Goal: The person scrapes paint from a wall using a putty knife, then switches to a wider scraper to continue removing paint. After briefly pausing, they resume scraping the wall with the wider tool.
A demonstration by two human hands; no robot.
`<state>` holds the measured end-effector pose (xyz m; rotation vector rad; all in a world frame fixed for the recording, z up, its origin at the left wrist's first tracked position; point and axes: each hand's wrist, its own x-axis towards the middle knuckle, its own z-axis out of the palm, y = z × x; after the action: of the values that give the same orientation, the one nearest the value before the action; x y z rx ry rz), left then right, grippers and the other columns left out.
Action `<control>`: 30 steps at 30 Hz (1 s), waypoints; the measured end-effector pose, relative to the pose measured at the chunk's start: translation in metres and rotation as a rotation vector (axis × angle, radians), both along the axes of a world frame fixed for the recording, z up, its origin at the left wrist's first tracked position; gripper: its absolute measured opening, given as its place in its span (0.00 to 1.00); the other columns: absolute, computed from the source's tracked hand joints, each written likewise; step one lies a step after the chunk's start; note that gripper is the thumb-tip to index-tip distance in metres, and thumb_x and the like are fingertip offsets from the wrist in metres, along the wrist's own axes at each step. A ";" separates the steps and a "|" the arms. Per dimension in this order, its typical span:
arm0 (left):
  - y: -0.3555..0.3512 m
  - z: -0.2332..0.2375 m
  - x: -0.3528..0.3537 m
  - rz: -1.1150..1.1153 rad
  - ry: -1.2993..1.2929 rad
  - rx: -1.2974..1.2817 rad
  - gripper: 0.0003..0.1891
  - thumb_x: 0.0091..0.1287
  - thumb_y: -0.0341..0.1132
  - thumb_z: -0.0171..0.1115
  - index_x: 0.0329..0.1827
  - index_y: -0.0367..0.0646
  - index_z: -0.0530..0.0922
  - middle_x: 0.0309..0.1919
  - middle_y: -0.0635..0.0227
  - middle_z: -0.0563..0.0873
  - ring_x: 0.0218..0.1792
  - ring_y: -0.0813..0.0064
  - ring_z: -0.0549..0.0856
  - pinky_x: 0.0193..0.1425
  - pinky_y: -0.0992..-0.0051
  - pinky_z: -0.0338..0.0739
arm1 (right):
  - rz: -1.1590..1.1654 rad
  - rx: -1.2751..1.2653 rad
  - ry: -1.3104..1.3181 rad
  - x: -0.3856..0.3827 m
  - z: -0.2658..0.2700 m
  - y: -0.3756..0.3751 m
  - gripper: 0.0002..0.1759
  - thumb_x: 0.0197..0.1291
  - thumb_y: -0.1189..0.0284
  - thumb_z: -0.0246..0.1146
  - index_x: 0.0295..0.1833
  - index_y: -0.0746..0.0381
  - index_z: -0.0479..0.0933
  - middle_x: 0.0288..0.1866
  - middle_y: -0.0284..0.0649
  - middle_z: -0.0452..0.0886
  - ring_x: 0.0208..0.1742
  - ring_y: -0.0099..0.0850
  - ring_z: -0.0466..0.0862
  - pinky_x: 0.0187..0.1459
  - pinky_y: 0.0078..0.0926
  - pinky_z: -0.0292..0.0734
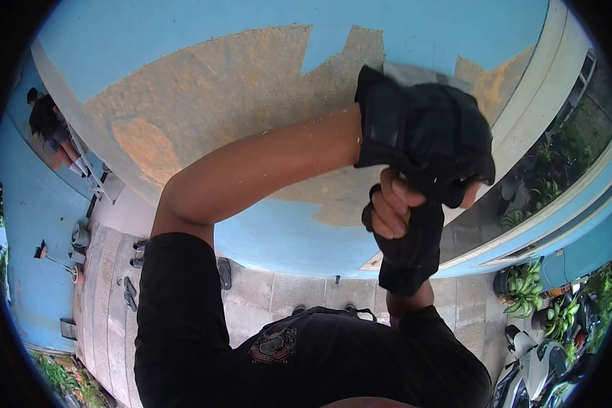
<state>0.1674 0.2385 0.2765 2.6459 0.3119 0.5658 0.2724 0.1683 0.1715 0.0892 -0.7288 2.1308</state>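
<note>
While the gloved left hand (pixel 425 132) is bent just above the gloved right hand (pixel 409 234), the right fingers (pixel 392 207) are curled closed, around what I cannot tell. The left fingers are mostly hidden, their opening and hold unclear. Just beyond them, a blurred flat grey piece (pixel 425 73) shows before the patchy blue-and-brown wall (pixel 251 81).

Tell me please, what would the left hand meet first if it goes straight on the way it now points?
Probably the wall, though a blurred grey thing shows beyond the left hand; the picture leaves the depth unclear.
</note>
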 end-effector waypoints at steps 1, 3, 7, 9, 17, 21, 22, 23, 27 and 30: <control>-0.004 0.000 0.000 -0.037 -0.005 0.203 0.11 0.43 0.37 0.73 0.32 0.51 0.88 0.26 0.76 0.87 0.26 0.80 0.84 0.36 0.78 0.76 | 0.001 -0.001 0.002 0.003 -0.003 -0.002 0.03 0.70 0.76 0.52 0.41 0.61 0.67 0.24 0.31 0.64 0.14 0.19 0.63 0.14 0.19 0.61; 0.001 0.000 -0.001 -0.067 -0.030 0.124 0.11 0.43 0.37 0.73 0.32 0.51 0.88 0.26 0.76 0.87 0.26 0.80 0.84 0.36 0.78 0.76 | 0.065 0.024 0.024 0.006 -0.006 0.000 0.03 0.70 0.76 0.52 0.40 0.61 0.66 0.24 0.31 0.64 0.14 0.19 0.63 0.15 0.18 0.61; 0.005 0.009 0.001 -0.050 -0.033 -0.117 0.10 0.43 0.37 0.72 0.31 0.49 0.87 0.25 0.75 0.87 0.27 0.81 0.84 0.37 0.77 0.77 | 0.094 0.027 0.115 0.003 0.001 0.008 0.00 0.70 0.76 0.52 0.43 0.61 0.67 0.24 0.31 0.64 0.14 0.19 0.63 0.15 0.18 0.61; -0.001 0.007 -0.001 -0.051 -0.015 -0.165 0.10 0.45 0.36 0.71 0.31 0.48 0.87 0.26 0.75 0.87 0.27 0.81 0.83 0.36 0.77 0.77 | -0.001 0.042 0.007 0.006 -0.003 -0.004 0.01 0.70 0.76 0.51 0.44 0.61 0.68 0.24 0.31 0.64 0.14 0.19 0.64 0.15 0.18 0.62; 0.000 0.003 0.002 -0.076 -0.023 0.215 0.09 0.46 0.39 0.71 0.31 0.51 0.87 0.26 0.76 0.87 0.26 0.77 0.84 0.35 0.78 0.75 | 0.042 0.074 0.089 0.004 -0.004 0.002 0.05 0.70 0.77 0.50 0.48 0.62 0.68 0.24 0.32 0.65 0.14 0.20 0.64 0.15 0.18 0.62; 0.006 -0.004 0.002 -0.093 -0.118 0.101 0.09 0.48 0.39 0.71 0.32 0.50 0.87 0.26 0.75 0.87 0.26 0.79 0.83 0.35 0.78 0.75 | 0.046 0.010 0.039 0.010 -0.004 0.006 0.02 0.72 0.75 0.50 0.44 0.62 0.67 0.25 0.32 0.65 0.14 0.20 0.63 0.15 0.18 0.62; 0.007 0.002 0.000 -0.065 -0.090 -0.048 0.09 0.49 0.38 0.71 0.33 0.49 0.87 0.26 0.75 0.86 0.25 0.80 0.82 0.35 0.78 0.75 | 0.079 0.039 0.089 0.007 -0.002 0.015 0.02 0.72 0.76 0.50 0.42 0.62 0.66 0.25 0.32 0.65 0.14 0.20 0.63 0.15 0.18 0.62; 0.008 0.006 0.001 -0.037 -0.064 -0.199 0.08 0.50 0.38 0.71 0.33 0.49 0.87 0.25 0.76 0.86 0.25 0.80 0.82 0.35 0.78 0.75 | 0.111 0.066 0.135 0.007 -0.001 0.018 0.04 0.72 0.76 0.49 0.41 0.61 0.65 0.25 0.32 0.65 0.14 0.20 0.63 0.15 0.18 0.62; 0.014 -0.017 -0.001 -0.088 -0.145 -0.038 0.08 0.49 0.35 0.71 0.33 0.49 0.88 0.26 0.77 0.87 0.24 0.81 0.82 0.34 0.77 0.76 | 0.009 0.064 0.029 0.000 -0.017 0.017 0.10 0.72 0.73 0.52 0.34 0.59 0.65 0.25 0.30 0.65 0.14 0.19 0.62 0.14 0.19 0.57; 0.011 -0.030 0.002 -0.189 -0.061 -0.069 0.08 0.49 0.33 0.70 0.34 0.49 0.89 0.30 0.73 0.90 0.29 0.79 0.84 0.37 0.76 0.77 | 0.007 0.101 -0.021 0.004 -0.048 0.020 0.18 0.71 0.57 0.57 0.32 0.56 0.68 0.23 0.26 0.63 0.16 0.17 0.62 0.20 0.17 0.56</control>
<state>0.1694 0.2494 0.2466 2.5502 0.0608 0.5620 0.2763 0.1878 0.1231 0.1236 -0.8495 2.1044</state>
